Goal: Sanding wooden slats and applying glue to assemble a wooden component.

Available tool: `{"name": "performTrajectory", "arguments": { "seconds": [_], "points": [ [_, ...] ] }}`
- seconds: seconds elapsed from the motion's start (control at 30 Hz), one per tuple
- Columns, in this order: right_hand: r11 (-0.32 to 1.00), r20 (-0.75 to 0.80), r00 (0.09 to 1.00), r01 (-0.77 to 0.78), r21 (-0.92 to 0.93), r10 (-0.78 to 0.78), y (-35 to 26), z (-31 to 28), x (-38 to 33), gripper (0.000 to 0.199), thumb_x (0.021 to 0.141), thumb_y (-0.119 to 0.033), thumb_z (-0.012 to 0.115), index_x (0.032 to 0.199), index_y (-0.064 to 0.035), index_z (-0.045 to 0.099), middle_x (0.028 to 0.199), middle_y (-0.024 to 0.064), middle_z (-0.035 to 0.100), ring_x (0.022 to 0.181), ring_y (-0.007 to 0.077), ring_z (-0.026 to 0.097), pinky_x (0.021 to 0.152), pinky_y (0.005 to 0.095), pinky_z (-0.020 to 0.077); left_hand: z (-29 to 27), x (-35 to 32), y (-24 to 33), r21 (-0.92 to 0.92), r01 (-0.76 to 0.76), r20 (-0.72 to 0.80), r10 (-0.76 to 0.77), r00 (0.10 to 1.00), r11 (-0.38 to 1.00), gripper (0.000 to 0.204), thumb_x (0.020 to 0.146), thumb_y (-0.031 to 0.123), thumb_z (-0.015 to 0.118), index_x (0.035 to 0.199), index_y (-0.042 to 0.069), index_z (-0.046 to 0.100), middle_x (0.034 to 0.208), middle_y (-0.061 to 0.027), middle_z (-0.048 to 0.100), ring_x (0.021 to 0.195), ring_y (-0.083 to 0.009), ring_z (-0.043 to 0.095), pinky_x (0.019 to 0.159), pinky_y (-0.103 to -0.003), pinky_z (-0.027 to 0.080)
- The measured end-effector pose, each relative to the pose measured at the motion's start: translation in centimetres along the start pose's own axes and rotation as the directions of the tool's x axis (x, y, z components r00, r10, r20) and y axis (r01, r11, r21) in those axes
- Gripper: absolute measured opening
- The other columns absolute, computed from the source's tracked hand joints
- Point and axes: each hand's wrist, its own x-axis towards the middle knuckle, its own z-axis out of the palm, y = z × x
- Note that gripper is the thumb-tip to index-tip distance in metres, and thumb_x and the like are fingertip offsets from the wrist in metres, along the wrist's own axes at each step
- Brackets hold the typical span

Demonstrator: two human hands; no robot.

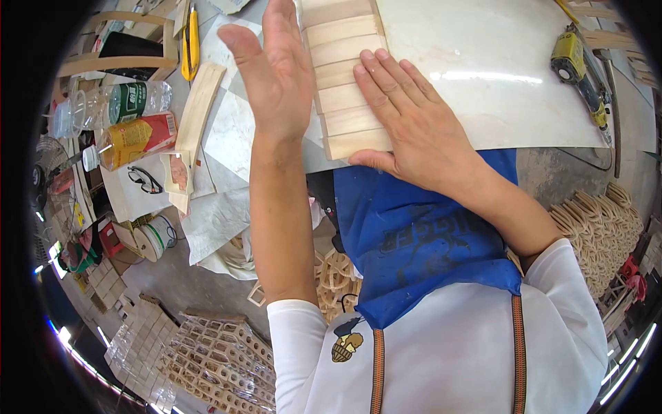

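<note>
A row of pale wooden strips (345, 100) lies side by side on the worktable, running away from its near edge. My right hand (414, 121) rests flat on the nearer strips, fingers stretched out and thumb along the closest one. At the left ends of the strips stands my left hand (283, 79), its palm turned toward the right and its thumb spread away. Its fingertips run past the top of the picture. Whether the left palm touches the strip ends I cannot tell. Neither hand grips anything.
On the left lie a yellow utility knife (190, 45), a curved wooden piece (200, 103), glasses (145, 181), a clear bottle (155, 96) and an amber bottle (134, 141). A yellow-and-black power tool (576, 72) lies on the right. Stacked wooden parts (214, 359) stand on the floor.
</note>
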Motion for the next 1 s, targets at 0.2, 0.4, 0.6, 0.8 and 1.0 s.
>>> {"name": "performTrajectory", "arguments": {
  "seconds": [0.2,0.4,0.6,0.8,1.0],
  "points": [
    [1.000,0.044,0.999,-0.014,0.024,0.013,0.2,0.0,-0.2,0.105,0.103,-0.071,0.057,0.171,0.0055,0.035,0.181,0.0227,0.034,0.170,0.0349,0.028,0.140,0.0475,0.0179,0.5,0.0,-2.5,0.065,-0.032,-0.089,0.037,0.995,0.997,0.133,0.096,0.100,0.005,0.176,-0.005,0.020,0.185,-0.0262,0.014,0.174,-0.0345,0.004,0.139,-0.047,-0.004],
    [0.998,0.043,0.999,-0.024,0.059,0.022,0.4,-0.2,-0.2,0.104,0.103,-0.070,0.057,0.170,0.0075,0.035,0.180,0.0248,0.034,0.170,0.0365,0.028,0.141,0.0481,0.0168,0.3,-0.2,-2.7,0.124,-0.037,-0.056,0.044,0.997,0.992,0.124,0.102,0.093,0.007,0.175,-0.006,0.021,0.184,-0.0249,0.019,0.173,-0.0344,0.009,0.140,-0.048,-0.002],
    [0.999,0.031,1.000,0.006,0.054,-0.007,0.6,0.3,0.0,0.102,0.101,-0.064,0.062,0.167,0.0103,0.039,0.177,0.0278,0.037,0.169,0.0382,0.030,0.140,0.0489,0.0179,1.5,-4.1,-0.5,0.658,-0.172,0.156,0.090,0.984,0.733,0.089,0.100,0.044,0.042,0.174,-0.004,0.028,0.182,-0.0265,0.025,0.172,-0.0394,0.018,0.139,-0.051,0.011],
    [0.992,0.012,1.000,0.006,0.123,-0.007,1.0,0.4,-0.3,0.099,0.101,-0.060,0.064,0.165,0.0113,0.042,0.176,0.0282,0.039,0.168,0.0388,0.030,0.140,0.0502,0.0175,3.2,-10.2,4.5,0.918,-0.212,0.299,-0.233,0.925,0.336,0.098,0.079,0.001,0.071,0.172,-0.002,0.037,0.180,-0.0272,0.033,0.169,-0.0424,0.028,0.138,-0.052,0.024],
    [0.975,-0.027,1.000,0.013,0.220,-0.007,0.5,0.7,-0.3,0.092,0.102,-0.055,0.065,0.162,0.0122,0.046,0.174,0.0293,0.042,0.168,0.0402,0.031,0.140,0.0508,0.0171,2.7,-10.1,4.1,0.937,-0.171,0.255,-0.260,0.931,0.305,0.100,0.076,-0.002,0.077,0.170,0.000,0.042,0.178,-0.0239,0.040,0.166,-0.0393,0.037,0.135,-0.049,0.031]
  ]
}}
